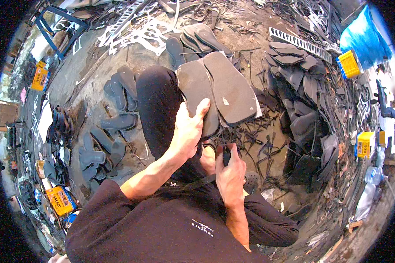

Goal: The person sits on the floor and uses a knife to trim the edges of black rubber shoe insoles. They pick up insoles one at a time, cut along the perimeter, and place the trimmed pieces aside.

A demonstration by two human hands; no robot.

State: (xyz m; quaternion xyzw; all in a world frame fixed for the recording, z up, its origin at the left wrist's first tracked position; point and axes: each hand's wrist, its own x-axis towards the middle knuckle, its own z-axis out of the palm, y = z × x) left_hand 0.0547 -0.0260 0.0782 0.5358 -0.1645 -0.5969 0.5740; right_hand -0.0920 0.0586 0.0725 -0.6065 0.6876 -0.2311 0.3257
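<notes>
My left hand [188,129] is closed round the near end of a grey shoe sole [195,83], its thumb on top. A second grey sole [232,94] lies against it on the right, with pale specks and a white edge showing beneath. Both are tilted above my raised knee. Just below them, my right hand [231,175] is wrapped round a short black object [226,156], mostly hidden by the fingers, so its kind cannot be made out. Beside that hand a thin dark strip [201,181] runs across my lap.
Loose soles [114,120] lie on the floor to the left, and a large pile of dark soles [300,87] stands at the right. Black offcuts [263,153] litter the ground near my feet. White cut-out sheets [151,33] and a blue bag [365,39] are farther off.
</notes>
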